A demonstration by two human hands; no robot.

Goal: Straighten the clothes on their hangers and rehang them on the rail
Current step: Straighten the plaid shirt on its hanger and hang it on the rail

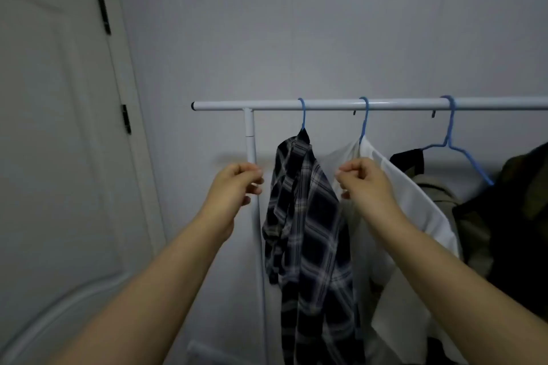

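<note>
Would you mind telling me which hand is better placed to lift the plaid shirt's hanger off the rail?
Probably the left hand: it is beside the plaid shirt, holding nothing, while the right hand is at the white shirt.

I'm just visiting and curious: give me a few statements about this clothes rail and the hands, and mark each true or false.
1. Three blue hangers hook over the white rail. True.
2. The plaid shirt lies on the floor. False: it hangs from the leftmost blue hanger.
3. The white garment hangs to the right of the plaid shirt. True.
4. The left hand grips the rail's top bar. False: it is below the bar, in front of the rail's upright post, fingers curled.
5. The right hand is raised beside the white garment. True.
</note>
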